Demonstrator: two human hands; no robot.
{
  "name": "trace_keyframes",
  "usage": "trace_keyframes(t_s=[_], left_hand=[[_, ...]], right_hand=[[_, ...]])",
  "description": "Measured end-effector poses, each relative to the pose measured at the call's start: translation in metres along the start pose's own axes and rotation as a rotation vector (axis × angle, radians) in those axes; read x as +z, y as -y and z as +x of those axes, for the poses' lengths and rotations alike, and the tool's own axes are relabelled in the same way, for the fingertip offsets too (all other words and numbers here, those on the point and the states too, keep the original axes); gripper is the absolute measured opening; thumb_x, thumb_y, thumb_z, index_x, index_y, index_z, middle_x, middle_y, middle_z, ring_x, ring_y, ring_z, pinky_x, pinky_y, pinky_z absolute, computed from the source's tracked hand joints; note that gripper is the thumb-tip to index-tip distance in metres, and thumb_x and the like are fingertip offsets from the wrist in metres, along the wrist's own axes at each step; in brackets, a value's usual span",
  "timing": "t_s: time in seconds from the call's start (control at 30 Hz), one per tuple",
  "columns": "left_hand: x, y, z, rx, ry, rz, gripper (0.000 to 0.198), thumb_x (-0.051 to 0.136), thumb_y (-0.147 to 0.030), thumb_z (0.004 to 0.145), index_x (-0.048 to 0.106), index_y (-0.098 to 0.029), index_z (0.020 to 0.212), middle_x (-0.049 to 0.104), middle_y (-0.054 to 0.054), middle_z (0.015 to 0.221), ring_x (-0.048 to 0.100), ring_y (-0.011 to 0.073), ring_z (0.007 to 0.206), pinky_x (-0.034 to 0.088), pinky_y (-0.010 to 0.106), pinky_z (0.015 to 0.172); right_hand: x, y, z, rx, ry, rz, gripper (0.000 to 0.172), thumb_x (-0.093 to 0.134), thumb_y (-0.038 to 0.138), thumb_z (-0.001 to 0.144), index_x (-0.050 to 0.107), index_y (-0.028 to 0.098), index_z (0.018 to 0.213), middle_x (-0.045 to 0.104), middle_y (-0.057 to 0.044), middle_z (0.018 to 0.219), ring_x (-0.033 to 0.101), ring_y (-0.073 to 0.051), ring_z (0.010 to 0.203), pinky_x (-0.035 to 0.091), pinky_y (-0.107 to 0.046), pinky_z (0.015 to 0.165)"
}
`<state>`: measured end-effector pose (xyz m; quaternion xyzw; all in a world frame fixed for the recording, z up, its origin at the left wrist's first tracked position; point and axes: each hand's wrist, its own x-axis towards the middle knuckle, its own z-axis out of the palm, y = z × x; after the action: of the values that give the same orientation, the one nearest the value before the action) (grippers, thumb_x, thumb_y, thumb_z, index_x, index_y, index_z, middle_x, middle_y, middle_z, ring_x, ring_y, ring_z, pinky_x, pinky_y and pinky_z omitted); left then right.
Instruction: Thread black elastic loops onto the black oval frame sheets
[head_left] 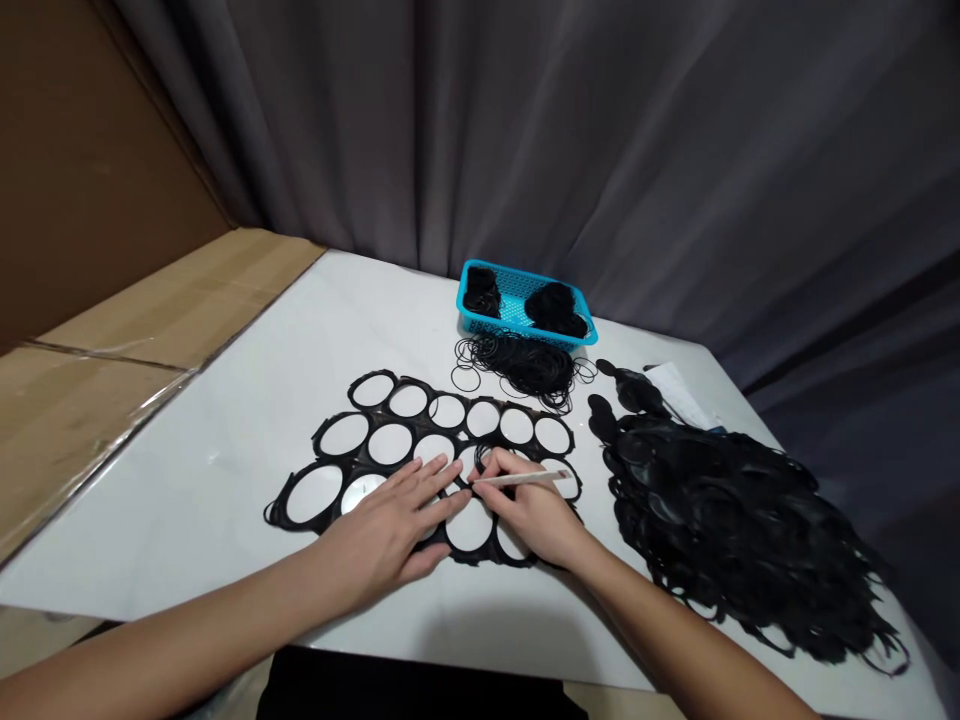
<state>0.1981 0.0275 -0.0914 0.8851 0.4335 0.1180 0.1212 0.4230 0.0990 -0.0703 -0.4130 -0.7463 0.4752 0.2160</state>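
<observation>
White table [217, 460], cardboard [165, 300] along its left edge, dark grey curtain [487, 130] behind its far edge. Perforated black sheet [360, 461] lies flat near the middle of the near edge; rows of large round holes, white surface showing through.

Left hand [394, 512]: palm down on the sheet, fingers spread wide and stretched toward the right hand. Grasps nothing.

Right hand [536, 510]: narrow pinch, thumb and forefinger around a slim white stick-like tool [529, 479]. Tool slants low over the sheet, working end at the fingertips; whether it touches the sheet cannot be told. Thin black loops [481, 458] beside these fingertips; unclear if held.

Toward the far edge: tangled pile of thin black rings [525, 367], just in front of a blue perforated plastic basket [512, 306]. Basket carries two black bunches, one at its left end [482, 290], one at its right [556, 308].

Along the right edge: large heap of limp black pieces [735, 510], rounded outlines. White paper [682, 395] beside the heap, toward the far right corner.
</observation>
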Motion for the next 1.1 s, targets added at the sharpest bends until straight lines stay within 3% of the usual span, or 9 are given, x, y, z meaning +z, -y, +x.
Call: trace_keyframes(t_s=[0.17, 0.4, 0.47, 0.57, 0.67, 0.77, 0.9, 1.0, 1.1], left_hand=[[0.002, -0.001, -0.001, -0.012, -0.019, -0.024, 0.062, 0.064, -0.031, 0.093, 0.042, -0.027, 0.151, 0.032, 0.011, 0.163, 0.032, 0.03, 0.149, 0.032, 0.051, 0.12], [0.007, 0.001, -0.002, -0.002, -0.065, -0.025, 0.057, 0.063, -0.032, 0.094, 0.045, -0.026, 0.148, 0.033, 0.011, 0.162, 0.034, 0.0295, 0.148, 0.032, 0.049, 0.12], [0.007, 0.001, -0.002, 0.003, -0.08, -0.026, 0.055, 0.062, -0.032, 0.094, 0.047, -0.026, 0.147, 0.034, 0.011, 0.162, 0.034, 0.0296, 0.148, 0.032, 0.049, 0.12], [0.006, 0.001, -0.002, -0.001, -0.076, -0.028, 0.053, 0.063, -0.033, 0.094, 0.049, -0.026, 0.145, 0.033, 0.011, 0.162, 0.035, 0.0299, 0.148, 0.033, 0.049, 0.119], [0.004, 0.001, -0.002, -0.012, -0.05, -0.02, 0.054, 0.064, -0.033, 0.094, 0.049, -0.026, 0.145, 0.032, 0.012, 0.163, 0.034, 0.0304, 0.148, 0.033, 0.05, 0.119], [-0.001, 0.002, -0.001, -0.004, -0.03, -0.019, 0.054, 0.063, -0.034, 0.095, 0.048, -0.025, 0.146, 0.033, 0.013, 0.162, 0.031, 0.0303, 0.15, 0.034, 0.051, 0.119], [-0.012, -0.003, -0.004, 0.002, -0.128, -0.056, 0.044, 0.056, -0.035, 0.099, 0.051, -0.023, 0.141, 0.044, 0.012, 0.156, 0.038, 0.0292, 0.146, 0.036, 0.049, 0.117], [-0.018, -0.017, -0.012, 0.033, -0.164, -0.074, 0.029, 0.053, -0.03, 0.101, 0.06, -0.023, 0.128, 0.06, 0.011, 0.137, 0.053, 0.0273, 0.13, 0.044, 0.044, 0.108], [-0.014, -0.032, -0.025, 0.061, -0.149, -0.02, 0.026, 0.053, -0.028, 0.1, 0.062, -0.021, 0.124, 0.064, 0.011, 0.122, 0.059, 0.0275, 0.118, 0.048, 0.041, 0.101]], right_hand=[[0.001, -0.002, 0.0, -0.083, -0.021, -0.101, 0.017, 0.057, 0.022, 0.093, 0.048, 0.023, 0.078, 0.064, -0.001, 0.085, 0.058, -0.018, 0.081, 0.043, -0.03, 0.074], [0.008, -0.008, -0.006, -0.396, 0.048, -0.425, 0.013, 0.046, 0.011, 0.093, 0.054, 0.022, 0.094, 0.064, -0.011, 0.101, 0.054, -0.026, 0.093, 0.047, -0.04, 0.083], [-0.007, -0.011, 0.005, -0.331, -0.104, -0.401, 0.013, 0.048, 0.012, 0.091, 0.056, 0.023, 0.092, 0.064, -0.01, 0.101, 0.055, -0.027, 0.095, 0.046, -0.041, 0.086], [-0.048, -0.017, 0.026, -0.137, -0.485, -0.305, 0.012, 0.051, 0.021, 0.091, 0.05, 0.025, 0.079, 0.061, -0.008, 0.091, 0.054, -0.026, 0.092, 0.043, -0.04, 0.087], [-0.081, -0.022, 0.037, -0.046, -0.596, -0.243, 0.022, 0.052, 0.031, 0.093, 0.041, 0.025, 0.075, 0.058, -0.006, 0.082, 0.052, -0.023, 0.079, 0.043, -0.038, 0.079], [-0.084, -0.022, 0.032, 0.026, -0.482, -0.121, 0.025, 0.056, 0.038, 0.091, 0.044, 0.024, 0.075, 0.067, -0.007, 0.086, 0.057, -0.019, 0.066, 0.046, -0.033, 0.064], [-0.055, -0.01, 0.016, 0.131, -0.22, 0.214, 0.031, 0.067, 0.043, 0.084, 0.046, 0.023, 0.074, 0.073, -0.006, 0.093, 0.059, -0.013, 0.056, 0.048, -0.028, 0.053], [-0.03, 0.003, 0.002, 0.23, -0.02, 0.549, 0.036, 0.076, 0.044, 0.077, 0.048, 0.023, 0.076, 0.07, -0.005, 0.092, 0.065, -0.016, 0.067, 0.046, -0.025, 0.048], [-0.01, 0.011, -0.014, 0.257, 0.09, 0.612, 0.033, 0.074, 0.042, 0.081, 0.048, 0.023, 0.078, 0.066, -0.004, 0.092, 0.068, -0.018, 0.076, 0.049, -0.025, 0.053]])
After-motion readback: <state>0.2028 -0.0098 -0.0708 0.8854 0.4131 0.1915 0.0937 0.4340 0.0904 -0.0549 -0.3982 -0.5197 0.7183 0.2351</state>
